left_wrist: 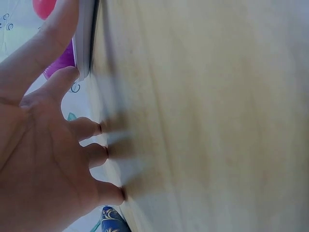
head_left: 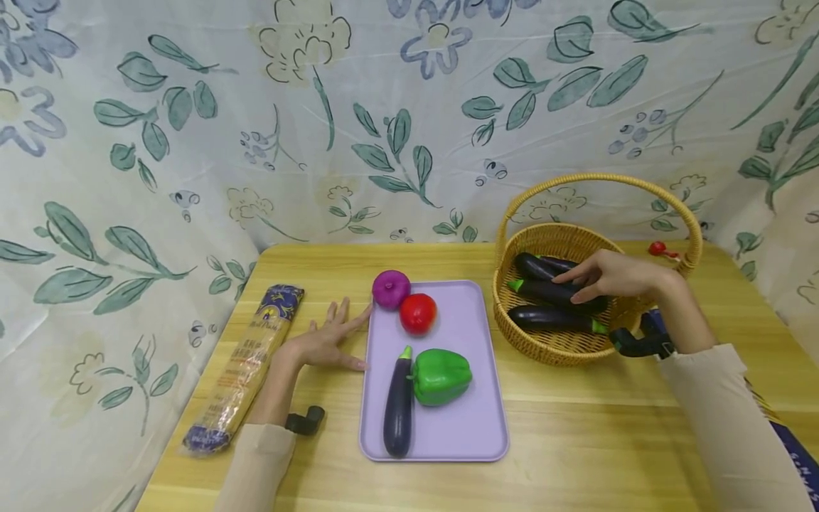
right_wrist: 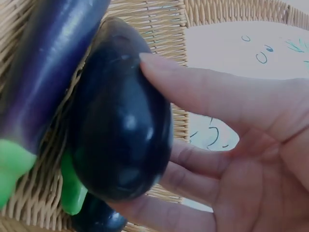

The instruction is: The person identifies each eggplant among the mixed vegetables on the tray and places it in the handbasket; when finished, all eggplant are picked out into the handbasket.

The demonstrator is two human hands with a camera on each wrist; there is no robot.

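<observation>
My right hand (head_left: 617, 274) reaches into the wicker basket (head_left: 544, 350) and grips a dark eggplant (right_wrist: 120, 121) between thumb and fingers. Other eggplants (head_left: 553, 318) lie around it, some with green stems showing. At the left edge of the lilac tray (head_left: 463, 306), my left hand (head_left: 329, 343) is spread, with thumb and index finger at the rim and the other fingertips on the table. On the tray are a purple onion (head_left: 391, 290), a tomato (head_left: 419, 314), a green bell pepper (head_left: 443, 377) and one eggplant (head_left: 398, 409).
A clear packet of dry pasta (head_left: 246, 370) lies left of my left forearm. The basket's tall handle (head_left: 601, 178) arches behind my right hand. Beyond the basket sits a small red item (head_left: 657, 248), and a dark blue package (head_left: 793, 451) shows partly under my right sleeve. Floral cloth hangs behind the table.
</observation>
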